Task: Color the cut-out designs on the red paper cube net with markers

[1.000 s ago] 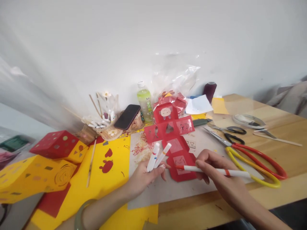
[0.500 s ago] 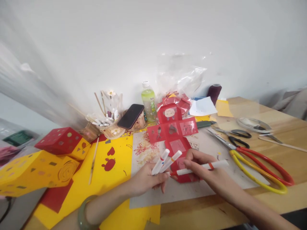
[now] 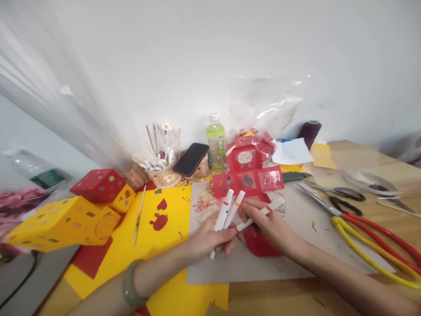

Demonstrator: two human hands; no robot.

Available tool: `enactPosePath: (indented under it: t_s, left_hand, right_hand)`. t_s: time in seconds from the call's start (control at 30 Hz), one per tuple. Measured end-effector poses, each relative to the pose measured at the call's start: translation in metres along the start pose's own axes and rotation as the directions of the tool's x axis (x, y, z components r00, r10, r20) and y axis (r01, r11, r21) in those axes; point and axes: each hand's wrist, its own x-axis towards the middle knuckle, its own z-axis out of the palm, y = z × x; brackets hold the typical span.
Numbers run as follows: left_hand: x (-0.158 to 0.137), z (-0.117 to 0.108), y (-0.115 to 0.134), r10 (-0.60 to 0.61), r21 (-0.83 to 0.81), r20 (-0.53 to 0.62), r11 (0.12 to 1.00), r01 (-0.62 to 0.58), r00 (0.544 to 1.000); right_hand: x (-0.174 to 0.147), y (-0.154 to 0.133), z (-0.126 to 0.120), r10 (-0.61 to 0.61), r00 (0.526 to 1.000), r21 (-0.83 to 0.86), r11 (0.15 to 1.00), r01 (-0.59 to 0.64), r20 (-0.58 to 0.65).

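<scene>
My left hand (image 3: 215,237) is closed around two white felt-tip pens, one with a blue band (image 3: 224,210) and one with an orange band (image 3: 236,206). They stick up side by side from the fist. My right hand (image 3: 266,221) grips a third white felt-tip pen (image 3: 275,204) with a red-orange band. Its red lower end meets the fingers of my left hand; whether they grip it is hidden. Behind and beneath the hands lies an unfolded red paper box (image 3: 251,196) with drawings on its panels, partly covered by my right hand.
Large scissors (image 3: 348,219) and black-handled scissors (image 3: 345,193) lie at right. Yellow paper (image 3: 158,259) and decorated boxes (image 3: 62,221) are at left. A basket of pens (image 3: 164,177), a phone (image 3: 191,159) and a green drink bottle (image 3: 215,140) stand along the wall.
The view has swung left, so the table things sit further right. My right hand has come closer to my left, and its pen is now tilted more steeply.
</scene>
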Motion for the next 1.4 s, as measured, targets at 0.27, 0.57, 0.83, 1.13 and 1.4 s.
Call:
enactPosePath:
  t_s: [0.27, 0.57, 0.83, 1.13, 1.4]
  left_hand:
    - [0.006, 0.007, 0.001, 0.071, -0.128, -0.164, 0.988, -0.092, 0.984]
    - [0.013, 0.010, 0.001, 0.054, -0.409, -0.315, 0.893, -0.187, 0.948]
    - [0.014, 0.008, -0.001, 0.071, -0.467, -0.339, 0.853, -0.233, 0.938]
    - [0.017, 0.007, -0.005, 0.043, -0.511, -0.351, 0.829, -0.229, 0.935]
    - [0.015, 0.006, -0.005, 0.038, -0.507, -0.354, 0.831, -0.227, 0.934]
  right_hand:
    - [0.019, -0.017, -0.005, 0.042, 0.999, -0.026, 0.999, -0.042, -0.028]
    - [0.051, -0.070, -0.027, -0.310, 0.865, -0.268, 0.939, 0.215, -0.394]
    - [0.147, -0.133, 0.039, -0.658, 0.753, -0.607, 0.588, 0.535, 0.027]
    - [0.225, -0.111, 0.097, -0.398, 0.884, -0.879, 0.292, 0.376, 0.246]
    - [0.199, -0.107, 0.098, -0.435, 0.860, -0.910, 0.182, 0.373, 0.265]
